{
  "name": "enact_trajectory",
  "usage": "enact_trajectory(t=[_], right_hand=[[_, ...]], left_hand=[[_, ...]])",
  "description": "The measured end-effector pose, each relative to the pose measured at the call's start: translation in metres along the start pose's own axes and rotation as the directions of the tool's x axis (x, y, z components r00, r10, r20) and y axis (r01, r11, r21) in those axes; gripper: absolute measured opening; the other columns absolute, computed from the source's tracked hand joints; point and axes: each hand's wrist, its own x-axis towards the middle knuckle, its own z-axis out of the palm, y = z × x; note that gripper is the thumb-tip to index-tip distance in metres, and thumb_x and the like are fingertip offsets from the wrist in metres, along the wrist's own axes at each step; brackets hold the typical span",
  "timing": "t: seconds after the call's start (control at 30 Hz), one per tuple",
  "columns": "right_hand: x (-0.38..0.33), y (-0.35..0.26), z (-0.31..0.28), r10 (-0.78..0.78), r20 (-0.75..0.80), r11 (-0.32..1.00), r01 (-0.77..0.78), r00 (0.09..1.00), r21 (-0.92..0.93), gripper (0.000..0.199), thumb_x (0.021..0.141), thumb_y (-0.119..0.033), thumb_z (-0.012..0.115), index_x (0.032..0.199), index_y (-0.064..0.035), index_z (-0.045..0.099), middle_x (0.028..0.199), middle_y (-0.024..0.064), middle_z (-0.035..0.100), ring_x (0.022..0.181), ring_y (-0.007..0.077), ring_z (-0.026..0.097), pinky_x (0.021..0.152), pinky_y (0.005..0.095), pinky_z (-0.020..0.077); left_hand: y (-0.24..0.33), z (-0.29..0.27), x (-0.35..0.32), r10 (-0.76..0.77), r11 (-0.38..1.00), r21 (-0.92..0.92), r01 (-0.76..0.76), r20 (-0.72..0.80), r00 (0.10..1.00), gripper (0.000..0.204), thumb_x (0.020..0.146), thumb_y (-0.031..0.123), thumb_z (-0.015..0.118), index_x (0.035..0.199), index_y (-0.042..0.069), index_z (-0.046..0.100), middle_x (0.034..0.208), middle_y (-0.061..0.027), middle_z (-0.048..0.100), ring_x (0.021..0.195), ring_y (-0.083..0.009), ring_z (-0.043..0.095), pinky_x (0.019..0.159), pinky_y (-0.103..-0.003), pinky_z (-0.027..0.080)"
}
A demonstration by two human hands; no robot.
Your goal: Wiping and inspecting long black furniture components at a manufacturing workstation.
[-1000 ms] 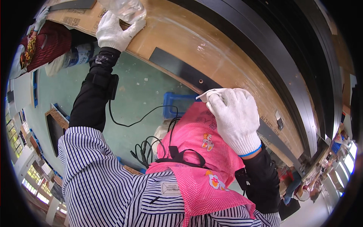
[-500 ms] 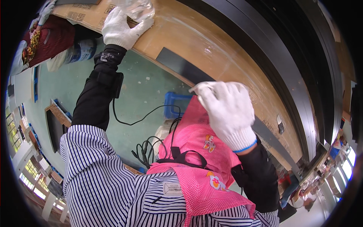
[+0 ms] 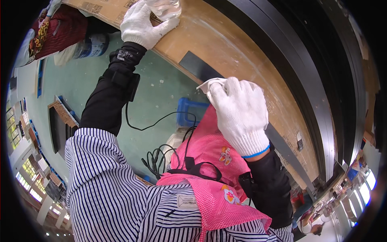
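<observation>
In its white knit glove, my left hand point(image 3: 147, 25) is at the far left of the brown board's near edge, its thumb and fingers around a clear plastic container point(image 3: 166, 9). The container is partly cut off by the top of the picture. My right hand point(image 3: 242, 115), gloved the same way with a blue cuff edge, is closed on a white cloth point(image 3: 207, 85) whose corner sticks out past the fingertips. Beneath this hand a flat dark grey strip point(image 3: 196, 65) lies along the board's near edge. The hand hides the strip's middle, and contact between cloth and strip cannot be made out.
Long black panels point(image 3: 278, 28) lie across the brown board point(image 3: 225, 44). A small metallic piece point(image 3: 299, 142) rests near its right end. Below are a blue stool point(image 3: 186, 112) and a looped black cable point(image 3: 155, 159). Another person in dark red point(image 3: 66, 34) stands at the far left.
My right hand has moved with the cloth along the dark strip toward its far left end. The view has shifted a little; my left hand still holds the container at the board's edge.
</observation>
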Motion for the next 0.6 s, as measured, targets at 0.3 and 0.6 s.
enact_trajectory(t=[0.3,0.6], right_hand=[[0.008,-0.005,0.002,0.121,-0.295,0.993,-0.114,0.948,0.042,0.012,0.086,-0.024,0.072,0.095,-0.0159,0.070,0.086,0.0036,0.062,0.080,0.0221,0.064,0.067,0.0421,0.0489],[-0.049,0.014,0.025,0.242,-0.374,0.955,-0.287,0.895,-0.069,0.015,0.080,-0.016,0.070,0.095,-0.0155,0.069,0.082,0.0008,0.062,0.072,0.0199,0.062,0.071,0.0407,0.0454]], left_hand=[[0.012,-0.008,0.000,0.005,0.996,-0.090,-0.009,-0.038,0.999,0.064,0.078,0.062,0.086,0.112,0.008,0.080,0.114,-0.0165,0.075,0.111,-0.0370,0.070,0.100,-0.046,0.055],[-0.006,0.001,-0.003,-0.057,0.993,-0.104,0.058,0.012,0.998,0.064,0.081,0.061,0.086,0.117,0.009,0.078,0.120,-0.0162,0.074,0.117,-0.0361,0.068,0.104,-0.045,0.052]])
